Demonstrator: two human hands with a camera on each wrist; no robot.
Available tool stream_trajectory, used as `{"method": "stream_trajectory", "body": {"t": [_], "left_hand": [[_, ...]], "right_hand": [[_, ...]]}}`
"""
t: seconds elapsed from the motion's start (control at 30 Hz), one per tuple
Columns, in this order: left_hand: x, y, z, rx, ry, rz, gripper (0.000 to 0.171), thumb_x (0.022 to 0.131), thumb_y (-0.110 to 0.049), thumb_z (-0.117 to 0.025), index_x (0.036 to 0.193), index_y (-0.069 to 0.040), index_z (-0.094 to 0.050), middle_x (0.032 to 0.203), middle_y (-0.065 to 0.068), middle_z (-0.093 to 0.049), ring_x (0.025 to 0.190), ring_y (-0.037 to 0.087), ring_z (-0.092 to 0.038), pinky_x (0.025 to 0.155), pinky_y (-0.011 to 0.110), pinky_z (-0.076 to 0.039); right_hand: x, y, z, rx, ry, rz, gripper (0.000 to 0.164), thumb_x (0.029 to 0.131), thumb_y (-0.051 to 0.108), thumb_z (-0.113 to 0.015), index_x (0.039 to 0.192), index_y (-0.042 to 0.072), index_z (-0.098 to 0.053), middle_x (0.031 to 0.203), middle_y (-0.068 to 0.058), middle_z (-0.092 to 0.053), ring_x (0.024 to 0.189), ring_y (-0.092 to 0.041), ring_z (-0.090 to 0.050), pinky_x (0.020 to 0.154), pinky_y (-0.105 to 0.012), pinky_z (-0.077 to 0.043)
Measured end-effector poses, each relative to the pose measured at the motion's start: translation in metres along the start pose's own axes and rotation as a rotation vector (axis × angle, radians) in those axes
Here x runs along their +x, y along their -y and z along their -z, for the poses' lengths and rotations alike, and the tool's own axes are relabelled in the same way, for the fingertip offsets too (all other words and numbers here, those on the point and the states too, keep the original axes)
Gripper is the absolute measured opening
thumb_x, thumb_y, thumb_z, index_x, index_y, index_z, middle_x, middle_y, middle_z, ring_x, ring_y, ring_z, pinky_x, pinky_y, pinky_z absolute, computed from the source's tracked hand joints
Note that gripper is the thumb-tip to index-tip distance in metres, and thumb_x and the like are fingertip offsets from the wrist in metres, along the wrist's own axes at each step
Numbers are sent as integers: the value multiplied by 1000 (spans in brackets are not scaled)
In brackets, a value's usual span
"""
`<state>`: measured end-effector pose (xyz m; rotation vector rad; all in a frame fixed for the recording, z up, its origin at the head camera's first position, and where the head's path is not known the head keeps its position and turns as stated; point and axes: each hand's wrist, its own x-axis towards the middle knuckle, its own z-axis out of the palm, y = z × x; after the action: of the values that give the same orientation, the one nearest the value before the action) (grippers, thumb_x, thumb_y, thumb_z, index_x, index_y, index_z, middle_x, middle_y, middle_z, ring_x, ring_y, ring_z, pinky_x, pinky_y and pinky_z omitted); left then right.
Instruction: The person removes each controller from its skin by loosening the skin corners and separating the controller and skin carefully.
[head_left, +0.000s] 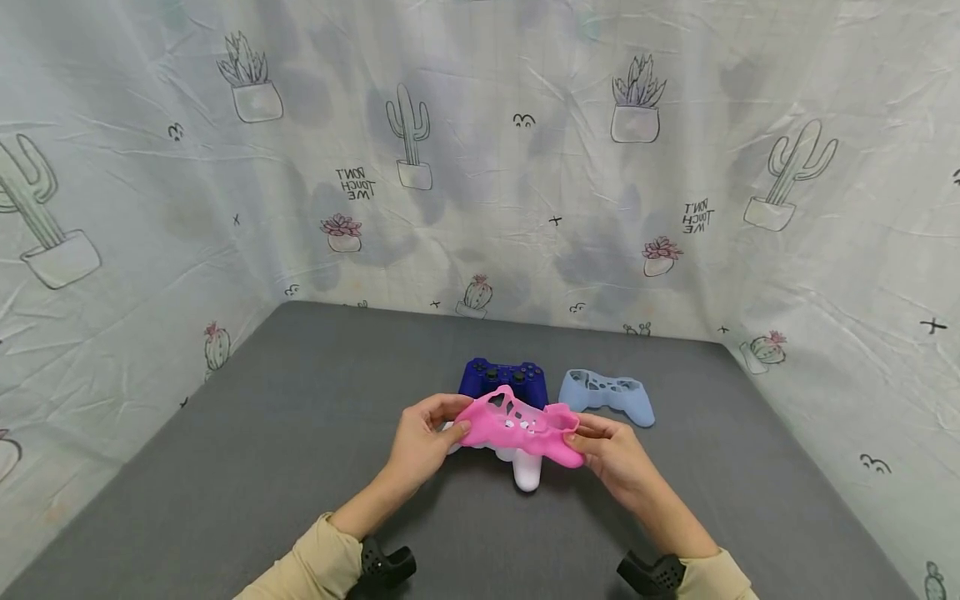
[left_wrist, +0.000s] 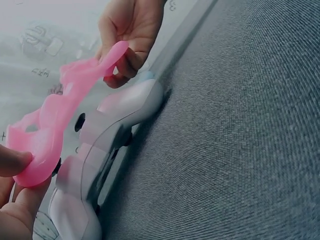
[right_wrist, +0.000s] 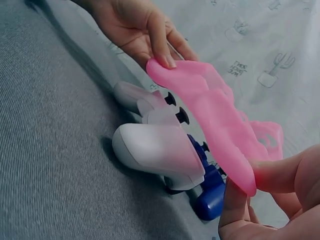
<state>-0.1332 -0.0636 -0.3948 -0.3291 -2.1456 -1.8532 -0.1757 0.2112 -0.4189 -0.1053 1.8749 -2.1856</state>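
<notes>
Hands [head_left: 423, 442] [head_left: 611, 454] stretch pink silicone cover [head_left: 521, 425] above white controller [head_left: 525, 471].

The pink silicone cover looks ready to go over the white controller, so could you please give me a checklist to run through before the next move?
1. Left hand pinches one end of the pink cover: ok.
2. Right hand pinches the other end: ok.
3. Cover held clear above the white controller: ok.
4. White controller rests on the grey table: ok.
5. Blue controller and light blue cover lie apart from the hands: ok.
6. Cover cutouts aligned with the sticks: cannot tell.
</notes>
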Motion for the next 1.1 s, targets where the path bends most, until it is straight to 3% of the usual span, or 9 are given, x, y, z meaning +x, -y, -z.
{"method": "stream_trajectory", "body": {"t": [0.13, 0.3, 0.43, 0.6, 0.7, 0.9, 1.1], "left_hand": [[4, 18, -1, -37, -1, 15, 26, 85, 12, -70, 109, 5, -69, 101, 16, -70, 93, 32, -65, 91, 48, -48], [11, 30, -2, -69, 12, 26, 27, 85, 8, -71, 110, -3, -71, 101, 9, -71, 94, 25, -66, 89, 39, -50], [14, 30, -4, -78, 25, 19, 27, 86, 7, -72, 110, -5, -72, 102, 9, -71, 93, 25, -66, 81, 31, -53], [19, 29, -10, -111, 42, 6, 28, 86, 9, -70, 112, 0, -69, 106, 14, -69, 92, 31, -66, 70, 27, -55], [23, 28, -15, -134, 64, 9, 29, 86, 9, -70, 115, 3, -68, 105, 17, -68, 93, 31, -67, 71, 26, -55], [27, 25, -25, -145, 113, 31, 31, 86, 9, -70, 116, 6, -66, 100, 17, -65, 91, 29, -66, 69, 25, -54], [32, 15, -37, -128, 181, 22, 32, 86, 9, -70, 118, 5, -65, 101, 15, -64, 93, 28, -67, 72, 26, -55]], "right_hand": [[0, 4, 1, -2, -7, -24, 43, 89, -3, -69, 130, -9, -58, 108, -15, -64, 92, -23, -61, 77, -29, -54], [1, 11, 4, -25, 1, -14, 48, 90, 0, -70, 135, -9, -54, 114, -17, -61, 96, -23, -60, 80, -30, -54], [4, 18, 7, -41, -1, 3, 48, 90, -1, -69, 135, -7, -54, 113, -16, -60, 97, -23, -59, 80, -30, -54], [5, 27, 15, -67, -4, 1, 49, 90, 0, -69, 135, -10, -52, 108, -15, -60, 94, -22, -59, 80, -29, -54], [6, 32, 23, -74, 12, -8, 52, 91, 1, -69, 136, -13, -48, 109, -14, -60, 94, -21, -61, 82, -30, -54], [8, 45, 47, -81, 121, -22, 49, 92, 3, -68, 135, -12, -49, 117, -13, -60, 98, -20, -63, 86, -33, -53], [0, 61, 62, -221, 155, 10, 45, 92, 9, -70, 131, -9, -55, 113, -13, -65, 94, -22, -65, 85, -38, -54]]}}
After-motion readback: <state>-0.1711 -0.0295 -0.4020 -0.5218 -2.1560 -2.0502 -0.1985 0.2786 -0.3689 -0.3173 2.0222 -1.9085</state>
